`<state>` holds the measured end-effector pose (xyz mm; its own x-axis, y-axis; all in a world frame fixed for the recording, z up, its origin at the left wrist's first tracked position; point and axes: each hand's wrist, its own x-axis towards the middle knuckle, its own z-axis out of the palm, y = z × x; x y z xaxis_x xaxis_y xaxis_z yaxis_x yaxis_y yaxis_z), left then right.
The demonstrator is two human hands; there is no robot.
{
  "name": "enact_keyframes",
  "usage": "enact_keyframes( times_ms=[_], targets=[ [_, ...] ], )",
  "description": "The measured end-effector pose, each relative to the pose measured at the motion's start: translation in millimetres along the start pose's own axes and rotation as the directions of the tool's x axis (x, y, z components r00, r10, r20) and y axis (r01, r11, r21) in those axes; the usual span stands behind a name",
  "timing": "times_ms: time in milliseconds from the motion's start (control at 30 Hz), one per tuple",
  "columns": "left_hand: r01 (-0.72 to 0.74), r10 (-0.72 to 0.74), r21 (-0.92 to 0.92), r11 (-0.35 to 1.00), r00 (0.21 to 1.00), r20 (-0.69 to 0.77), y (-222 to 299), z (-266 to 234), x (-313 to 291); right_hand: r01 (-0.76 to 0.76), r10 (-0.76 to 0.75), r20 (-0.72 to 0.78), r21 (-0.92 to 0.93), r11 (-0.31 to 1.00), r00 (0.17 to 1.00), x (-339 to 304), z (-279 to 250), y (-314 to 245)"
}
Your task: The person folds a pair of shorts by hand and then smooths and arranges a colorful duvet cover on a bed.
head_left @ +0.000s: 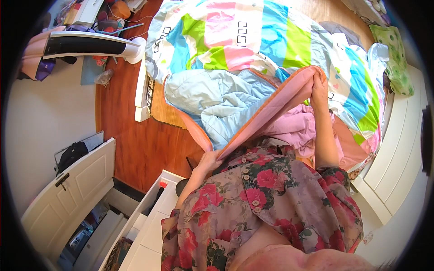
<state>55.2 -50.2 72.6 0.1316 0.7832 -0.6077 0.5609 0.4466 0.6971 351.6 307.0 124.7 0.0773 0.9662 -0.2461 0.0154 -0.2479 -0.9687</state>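
A quilt, light blue on one face and pink on the other with orange edging, is stretched between my hands. My left hand is closed on one corner, close to my body. Farther off and to the right, my right hand grips the same edge, holding it raised so the pink face folds over. The rest of the quilt lies rumpled on the bed. Behind it spreads a bedcover with white, blue, green and pink panels. Pink fabric bunches under my right forearm.
A white headboard-like panel stands at the right, with a green patterned cloth over it. At the left are a white bed-end frame, reddish wood floor and a white door. An open drawer is beside me.
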Motion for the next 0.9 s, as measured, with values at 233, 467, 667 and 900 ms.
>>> enact_keyframes(
  times_ms=[233,467,667,900],
  targets=[
    [-0.05,0.18,0.397,0.917,0.938,-0.297,-49.5,-14.0,-48.5,0.008,-0.002,0.13,-0.045,0.999,0.992,-8.8,-10.0,20.2],
    [-0.151,0.074,-0.134,0.979,0.888,-0.454,94.0,-74.3,8.1,0.275,0.128,0.936,-0.224,0.935,0.329,-108.6,98.8,-8.9],
    [-0.466,0.431,0.042,0.884,0.775,-0.462,154.1,-97.8,12.3,0.404,0.134,0.928,-0.278,0.871,0.349,-165.9,112.6,-22.1],
    [-0.549,0.688,0.447,0.706,0.683,-0.247,131.3,-79.2,39.9,0.801,0.24,0.906,-0.421,0.426,0.349,-205.5,91.8,-134.7]
  ],
)
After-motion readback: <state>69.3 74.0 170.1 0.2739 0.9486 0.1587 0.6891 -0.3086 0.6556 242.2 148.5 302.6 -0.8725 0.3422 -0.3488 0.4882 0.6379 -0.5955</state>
